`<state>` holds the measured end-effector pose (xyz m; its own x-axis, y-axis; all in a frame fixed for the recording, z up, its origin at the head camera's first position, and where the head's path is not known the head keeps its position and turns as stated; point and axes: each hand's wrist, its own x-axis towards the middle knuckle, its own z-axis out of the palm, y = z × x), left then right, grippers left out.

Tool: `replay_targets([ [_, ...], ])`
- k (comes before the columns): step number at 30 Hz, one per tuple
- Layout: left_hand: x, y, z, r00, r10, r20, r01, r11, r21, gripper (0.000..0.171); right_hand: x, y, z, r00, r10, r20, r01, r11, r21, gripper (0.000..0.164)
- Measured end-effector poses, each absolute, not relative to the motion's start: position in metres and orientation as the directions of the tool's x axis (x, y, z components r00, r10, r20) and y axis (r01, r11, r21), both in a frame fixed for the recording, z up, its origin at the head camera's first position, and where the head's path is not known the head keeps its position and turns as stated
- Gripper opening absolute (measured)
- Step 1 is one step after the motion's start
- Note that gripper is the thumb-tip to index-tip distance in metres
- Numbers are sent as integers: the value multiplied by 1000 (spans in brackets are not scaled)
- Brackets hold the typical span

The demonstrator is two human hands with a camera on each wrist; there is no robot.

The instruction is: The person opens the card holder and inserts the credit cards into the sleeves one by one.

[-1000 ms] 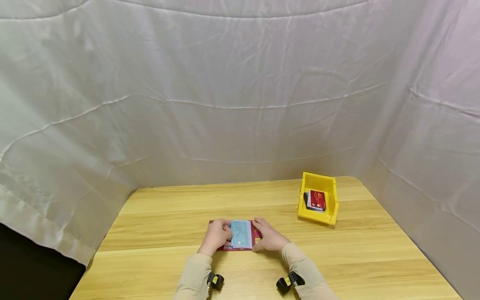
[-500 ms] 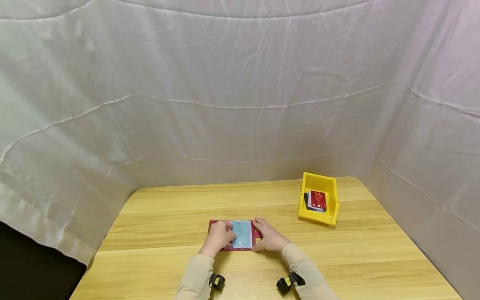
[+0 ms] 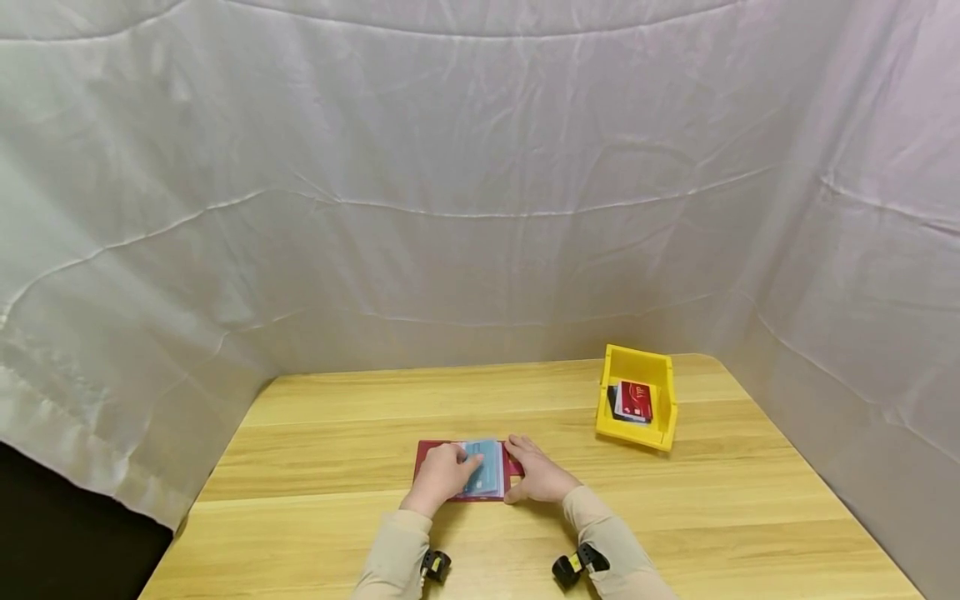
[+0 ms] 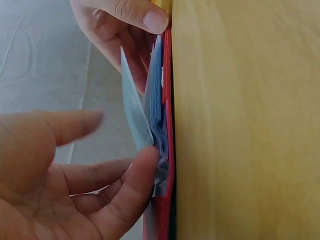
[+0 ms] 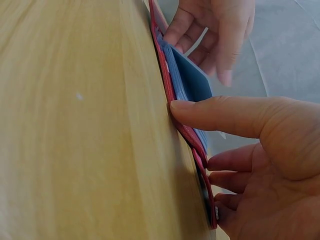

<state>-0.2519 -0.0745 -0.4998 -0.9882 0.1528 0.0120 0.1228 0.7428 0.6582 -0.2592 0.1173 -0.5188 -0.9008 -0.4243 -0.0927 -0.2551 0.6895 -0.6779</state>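
A red card holder (image 3: 425, 451) lies spread open on the table, with several clear bluish sleeves (image 4: 156, 85) stacked inside. Its top leaf, a sleeve with a light-blue card (image 4: 132, 102), stands tilted up from the stack. Fingertips of my left hand (image 3: 441, 477) touch the lower edge of this leaf, while the thumb is held apart from it in the left wrist view. At the holder's right side my right hand (image 3: 542, 479) rests spread, its thumb (image 5: 200, 111) on the near edge and its fingertips by the red flap (image 3: 516, 468).
Toward the back right of the wooden table (image 3: 337, 417) stands a yellow bin (image 3: 637, 362). A red card (image 3: 636, 400) lies in it on top of other cards. Pale grey curtains (image 3: 480, 250) surround the table at the back and sides.
My left hand has shifted slightly right across the card holder. The light-blue card leaf has tilted up, and more red cover shows at the left. My right hand has stayed in place.
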Motion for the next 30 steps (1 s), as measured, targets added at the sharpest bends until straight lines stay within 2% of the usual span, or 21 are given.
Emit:
replay_targets([
  [4, -251, -73, -499, -981, 190, 38, 173, 769, 615, 47, -260, 117, -520, -901, -424, -95, -254, 690, -678, 92],
  [7, -250, -71, -498, -978, 206, 32, 186, 790, 584, 63, -260, 117, -520, -900, -425, -96, -252, 688, -681, 92],
  [11, -248, -68, -498, -980, 199, 17, 174, 812, 558, 72, -260, 117, -520, -899, -427, -94, -255, 687, -680, 92],
  [18, -246, -66, -499, -984, 181, 5, 153, 817, 556, 71, -260, 118, -520, -896, -434, -93, -263, 688, -676, 92],
  [25, -243, -62, -499, -983, 181, 43, 176, 831, 528, 79, -259, 118, -519, -897, -431, -100, -253, 686, -683, 91],
  [30, -243, -65, -496, -977, 210, 19, 186, 817, 546, 72, -259, 117, -518, -897, -432, -92, -260, 684, -681, 92],
])
